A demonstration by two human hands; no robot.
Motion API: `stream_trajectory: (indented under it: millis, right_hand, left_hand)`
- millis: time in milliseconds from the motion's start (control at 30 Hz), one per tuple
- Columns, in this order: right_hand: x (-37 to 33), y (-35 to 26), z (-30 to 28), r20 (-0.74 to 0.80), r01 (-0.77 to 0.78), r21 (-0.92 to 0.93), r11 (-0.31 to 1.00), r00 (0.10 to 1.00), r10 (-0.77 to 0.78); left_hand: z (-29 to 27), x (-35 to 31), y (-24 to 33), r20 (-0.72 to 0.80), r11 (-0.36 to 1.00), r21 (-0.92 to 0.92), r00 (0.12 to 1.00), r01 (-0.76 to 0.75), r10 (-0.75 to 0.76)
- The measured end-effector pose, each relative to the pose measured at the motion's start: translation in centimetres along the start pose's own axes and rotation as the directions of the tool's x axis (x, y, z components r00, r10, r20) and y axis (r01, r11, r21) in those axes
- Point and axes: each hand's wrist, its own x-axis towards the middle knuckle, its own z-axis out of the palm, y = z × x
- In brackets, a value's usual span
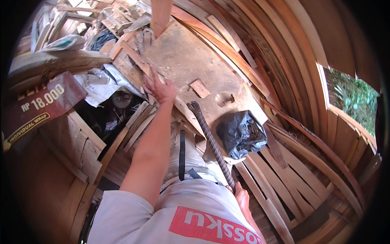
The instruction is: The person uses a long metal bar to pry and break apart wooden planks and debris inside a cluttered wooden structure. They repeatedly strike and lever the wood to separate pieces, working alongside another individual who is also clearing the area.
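Observation:
My left hand point(159, 86) rests on a long narrow wooden plank point(136, 57) at the near edge of a dusty wooden worktop point(178, 53). Its fingers are spread over the wood. Low on the right, my right hand point(242, 200) is closed round the lower end of a ribbed steel bar point(214, 144). The bar slants up and left past my waist, and its flared far end lies at the worktop's edge. On the worktop are a small wood block point(199, 88) and, right of it, a round hollow point(224, 99).
A black plastic bag point(243, 134) sits right of the bar. Stacked boards point(284, 179) and leaning planks point(280, 61) line the right side, with a window opening point(353, 99) beyond. Scrap wood point(122, 20) heaps up far left. A printed brown banner point(44, 105) hangs at left.

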Motion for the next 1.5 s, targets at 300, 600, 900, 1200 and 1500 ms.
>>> stream_trajectory:
  millis: [300,600,900,1200,1500]
  right_hand:
    - [-5.3,-0.3,-6.7,0.123,-0.151,-0.123,0.981,0.979,0.166]
    - [-4.4,-4.0,-9.2,0.096,-0.075,-0.275,0.959,0.99,0.105]
    - [-4.2,-8.7,-12.3,0.132,-0.197,-0.263,0.944,0.962,0.238]
    - [-3.7,-4.8,-8.8,0.092,-0.235,-0.194,0.952,0.962,0.256]
    - [-3.3,-1.0,-4.1,0.067,-0.229,-0.049,0.972,0.97,0.232]
  left_hand:
    - [0.0,-0.4,-0.5,0.014,0.999,-0.05,1.0,-0.014,0.015]
    - [-0.1,-0.4,-0.7,0.013,0.998,-0.062,1.0,-0.005,0.005]
    - [-0.3,-0.4,-1.0,0.012,0.995,-0.1,1.0,-0.02,0.022]
    - [-0.4,-0.3,-0.8,0.005,0.994,-0.105,1.0,-0.015,0.016]
    - [-0.1,-0.4,-0.8,0.034,0.996,-0.089,0.999,-0.001,0.004]
